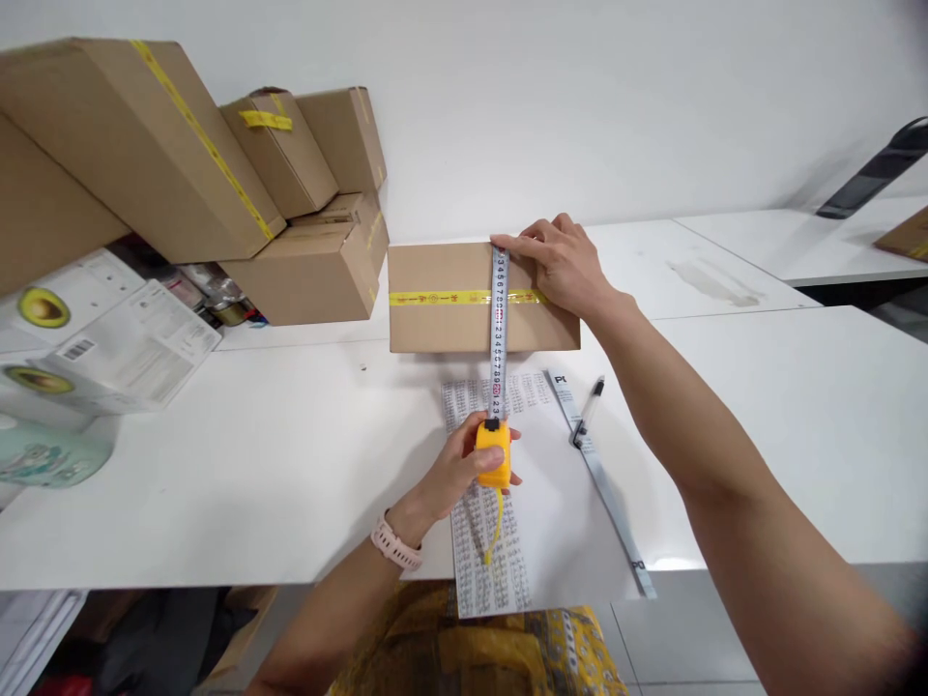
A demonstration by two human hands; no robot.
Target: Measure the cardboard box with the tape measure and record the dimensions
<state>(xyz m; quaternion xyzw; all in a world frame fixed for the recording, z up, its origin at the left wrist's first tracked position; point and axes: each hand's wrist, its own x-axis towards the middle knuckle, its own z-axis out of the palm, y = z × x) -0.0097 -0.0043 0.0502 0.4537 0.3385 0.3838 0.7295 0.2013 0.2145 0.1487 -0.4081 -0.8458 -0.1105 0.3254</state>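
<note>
tape (499, 333), tip unclear under right hand (569, 266)

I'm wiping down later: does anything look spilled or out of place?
An irregular greyish smear mars the rear white tabletop, right of the right hand, like a spill; wet or dry, unclear. A white paper sheet with writing juts beyond the front white tabletop.

Bright, even light fills my worktop (290, 425); I can't tell its source. A soft shadow lies under the taped carton (449, 327). Nearer me, right of it, glare whitens the edge. Left of it, lens distortion stretches the large box (156, 164).
</note>
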